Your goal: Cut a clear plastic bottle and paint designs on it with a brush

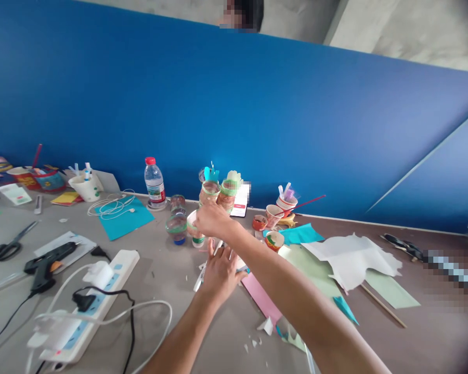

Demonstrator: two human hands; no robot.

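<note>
My right hand reaches across the table and is closed round a small clear jar with a green band and a turquoise paper shape on top. A second decorated jar stands right beside it. My left hand lies flat with spread fingers on the grey table, pressing on paper pieces beside a pink paper strip. A white stick-like tool lies just left of that hand.
A water bottle, turquoise sheet with white cable, black glue gun, scissors and a white power strip fill the left. Paper cups and white and green paper sheets lie right. A blue wall backs the table.
</note>
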